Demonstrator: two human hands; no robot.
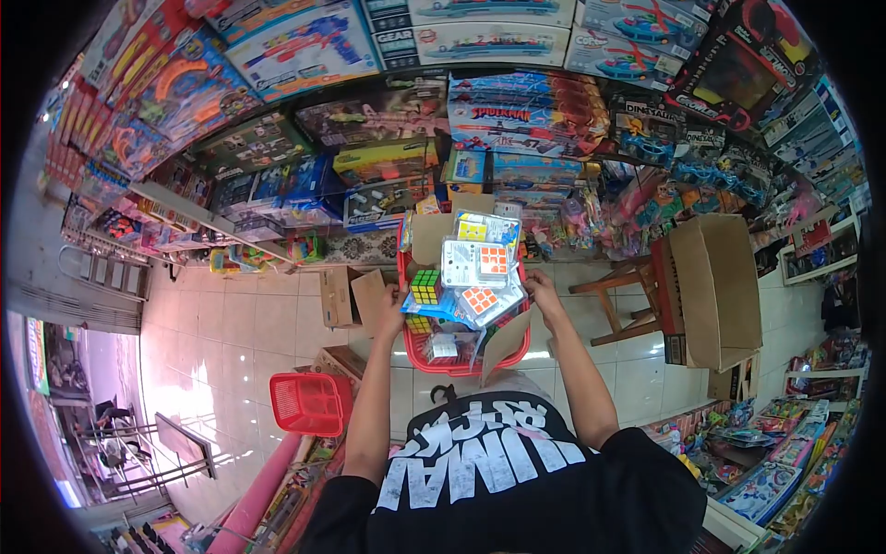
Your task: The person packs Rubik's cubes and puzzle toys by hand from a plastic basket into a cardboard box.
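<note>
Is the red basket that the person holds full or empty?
Full. The red basket between the left hand and right hand is heaped above its rim with packaged puzzle cubes and cardboard pieces.

One head-worn fisheye view looks steeply down over the toy shop.

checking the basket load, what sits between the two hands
In the head view, packaged puzzle cubes are piled in the red basket between the left hand and the right hand, along with cardboard pieces.
</note>
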